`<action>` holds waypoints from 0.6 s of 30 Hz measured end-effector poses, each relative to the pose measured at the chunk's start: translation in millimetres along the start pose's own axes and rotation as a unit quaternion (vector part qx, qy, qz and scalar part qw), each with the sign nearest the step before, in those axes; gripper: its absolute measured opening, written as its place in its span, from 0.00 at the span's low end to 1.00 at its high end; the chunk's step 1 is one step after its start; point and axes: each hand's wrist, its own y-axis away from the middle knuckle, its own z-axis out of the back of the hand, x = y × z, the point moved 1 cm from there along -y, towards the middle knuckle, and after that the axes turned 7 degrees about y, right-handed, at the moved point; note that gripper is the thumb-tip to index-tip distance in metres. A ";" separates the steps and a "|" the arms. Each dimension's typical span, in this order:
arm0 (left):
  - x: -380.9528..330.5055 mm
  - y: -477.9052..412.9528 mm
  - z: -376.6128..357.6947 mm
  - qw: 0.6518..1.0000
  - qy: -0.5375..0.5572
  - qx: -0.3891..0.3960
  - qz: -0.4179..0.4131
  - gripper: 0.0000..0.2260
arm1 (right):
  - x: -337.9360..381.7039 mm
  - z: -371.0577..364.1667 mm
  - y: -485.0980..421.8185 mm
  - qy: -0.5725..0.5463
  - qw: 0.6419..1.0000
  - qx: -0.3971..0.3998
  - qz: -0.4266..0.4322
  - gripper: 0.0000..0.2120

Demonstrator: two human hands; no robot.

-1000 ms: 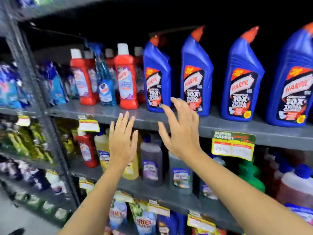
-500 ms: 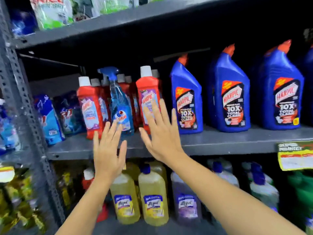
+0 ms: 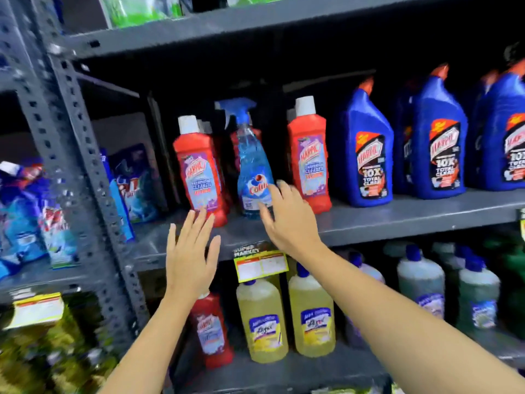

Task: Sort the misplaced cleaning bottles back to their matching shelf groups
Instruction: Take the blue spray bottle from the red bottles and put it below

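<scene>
A blue Colin spray bottle (image 3: 251,163) stands on the middle shelf (image 3: 397,217) among red Harpic bottles, one on its left (image 3: 199,172) and one on its right (image 3: 311,163). My right hand (image 3: 287,217) is open, fingers spread, its fingertips at the spray bottle's lower label; whether they touch it I cannot tell. My left hand (image 3: 190,254) is open too, just below the left red bottle, holding nothing. On the shelf below, a lone red Harpic bottle (image 3: 211,331) stands beside yellow Lizol bottles (image 3: 262,319).
Big blue Harpic bottles (image 3: 366,149) fill the middle shelf to the right. Blue refill pouches (image 3: 136,183) lean at its left end behind a grey perforated upright (image 3: 82,155). Green and purple bottles (image 3: 420,282) stand lower right. A yellow price tag (image 3: 260,265) hangs off the shelf edge.
The view has swung left and closer. Both hands have moved up to the spray bottle and red bottles; my right hand went from the right red bottle to the spray bottle's base.
</scene>
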 end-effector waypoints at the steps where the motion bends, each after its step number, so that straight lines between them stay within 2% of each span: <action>1: 5.8 -0.4 -2.6 1.000 -0.006 0.015 0.009 0.22 | 0.3 -0.7 1.8 -0.007 1.000 0.016 -0.017 0.19; 3: 12.7 0.4 -8.5 1.000 -0.022 0.020 0.011 0.22 | -2.7 -1.8 5.5 -0.014 0.998 0.046 -0.051 0.18; 6: 12.6 1.2 -13.7 0.999 -0.023 -0.029 -0.005 0.20 | -7.5 0.3 7.2 -0.008 0.996 0.063 -0.063 0.18; 10: 14.3 -1.1 -13.7 0.997 -0.048 -0.063 -0.025 0.21 | -8.8 -2.0 -2.1 0.020 0.995 0.083 -0.044 0.15; 12: 15.2 -3.0 -13.9 0.994 -0.063 -0.078 -0.038 0.21 | -6.6 -2.0 -16.0 0.041 0.995 0.092 -0.024 0.16; 18: 18.4 -2.3 -19.5 0.988 -0.066 -0.129 -0.061 0.16 | 7.4 1.3 -61.7 0.032 0.996 0.056 -0.054 0.21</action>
